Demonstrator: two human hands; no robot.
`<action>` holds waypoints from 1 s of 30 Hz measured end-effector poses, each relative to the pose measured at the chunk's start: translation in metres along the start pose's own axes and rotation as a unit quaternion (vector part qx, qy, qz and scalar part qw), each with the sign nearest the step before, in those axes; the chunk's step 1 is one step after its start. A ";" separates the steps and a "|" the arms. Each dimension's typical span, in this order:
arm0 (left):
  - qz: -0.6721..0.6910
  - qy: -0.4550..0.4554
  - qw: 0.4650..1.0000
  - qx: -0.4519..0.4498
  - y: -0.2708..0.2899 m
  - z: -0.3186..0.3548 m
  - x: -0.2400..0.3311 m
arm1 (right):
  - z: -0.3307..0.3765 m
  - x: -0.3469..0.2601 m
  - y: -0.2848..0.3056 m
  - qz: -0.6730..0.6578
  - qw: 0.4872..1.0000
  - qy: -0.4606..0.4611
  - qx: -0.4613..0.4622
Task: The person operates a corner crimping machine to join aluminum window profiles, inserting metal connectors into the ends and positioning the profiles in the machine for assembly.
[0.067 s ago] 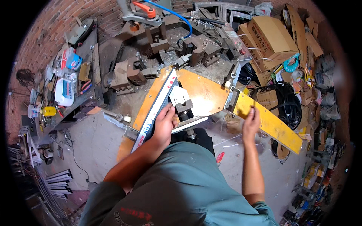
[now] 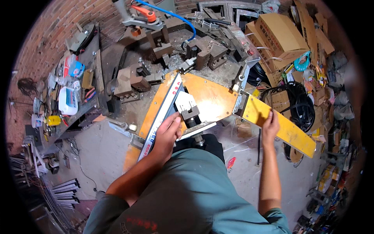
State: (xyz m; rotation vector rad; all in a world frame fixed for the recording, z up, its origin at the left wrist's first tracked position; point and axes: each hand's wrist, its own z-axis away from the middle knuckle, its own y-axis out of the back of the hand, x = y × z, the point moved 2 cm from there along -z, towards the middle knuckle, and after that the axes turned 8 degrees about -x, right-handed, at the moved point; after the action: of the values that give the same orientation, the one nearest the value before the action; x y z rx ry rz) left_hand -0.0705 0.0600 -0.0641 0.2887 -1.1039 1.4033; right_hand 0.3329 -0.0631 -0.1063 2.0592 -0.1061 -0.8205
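A long profile bar [image 2: 157, 121], white with a dark strip and printed film, lies slantwise on the orange bed plate [image 2: 212, 95] of a machine. My left hand [image 2: 166, 134] is beside its right edge, fingers curled toward a grey metal block [image 2: 190, 111] with a white top plate. Whatever those fingers hold, if anything, is hidden. Over the yellow support arm [image 2: 290, 125] at the right is my right hand [image 2: 270, 128], its fingers drawn together in a pinch; anything in them is too small to name.
Dark clamp blocks [image 2: 132, 80] and an orange-handled lever [image 2: 146, 13] stand at the back. Bottles and a white jug [image 2: 68, 100] crowd a left bench. Cardboard boxes [image 2: 278, 37] and coiled black cable [image 2: 300, 105] fill the right. Several profiles [image 2: 66, 193] lie lower left.
My right hand has moved right along the yellow arm. My left hand has shifted slightly, its fingers now a little more spread. The profile stays in place on the plate.
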 end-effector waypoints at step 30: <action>-0.687 -0.106 0.719 0.031 0.035 -0.101 0.038 | 0.014 0.200 0.009 0.063 0.975 -0.179 -0.114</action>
State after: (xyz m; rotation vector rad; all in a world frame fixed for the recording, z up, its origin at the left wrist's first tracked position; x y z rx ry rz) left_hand -0.0645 0.1664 -0.1022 1.0758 -0.6523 0.0328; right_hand 0.4821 -0.1521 -0.2076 1.6560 -0.3226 -1.0654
